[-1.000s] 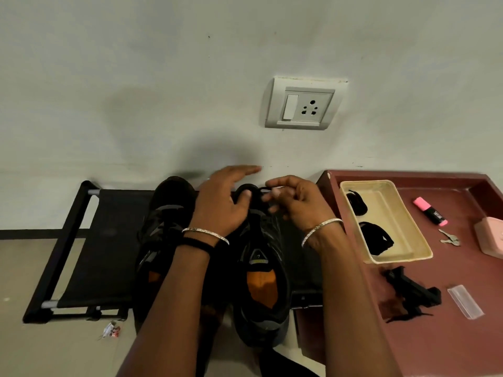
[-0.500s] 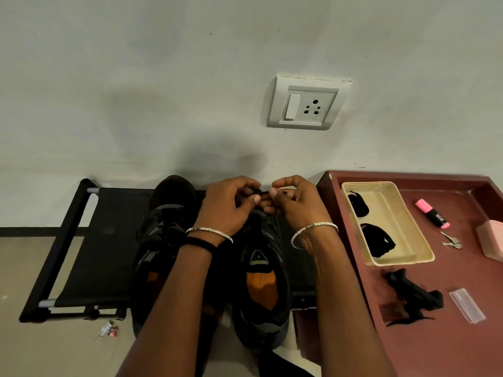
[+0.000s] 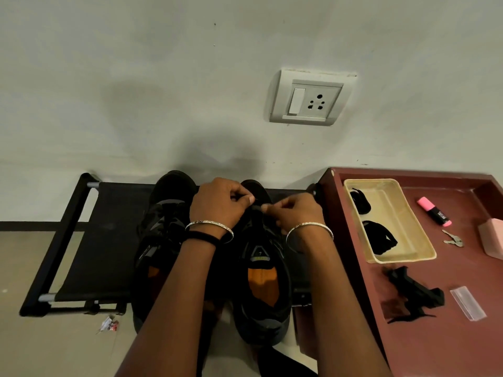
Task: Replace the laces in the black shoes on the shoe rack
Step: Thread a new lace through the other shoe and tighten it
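Shoes (image 3: 261, 281), both black, sit side by side on a low black rack (image 3: 89, 240) against the wall. Your left hand (image 3: 217, 205) and right hand (image 3: 294, 210) meet over the right-hand one near its toe, fingers curled, each pinching a black lace (image 3: 257, 207). A red counter (image 3: 435, 344) stands just beside, carrying a beige tray (image 3: 424, 254).

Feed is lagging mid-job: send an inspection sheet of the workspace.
Surface: black shoe rack against the wall; maroon table to its right.
Job's things: left shoe and right shoe on the rack; black lace bundles in the beige tray.
Clutter: pink highlighter, keys, clear plastic strip, black object on the table; wrapper on the floor.
Hands: left hand and right hand pinch a lace with curled fingers at the right shoe's toe end.
Cables: nothing seen.
Surroundings: wall socket above.
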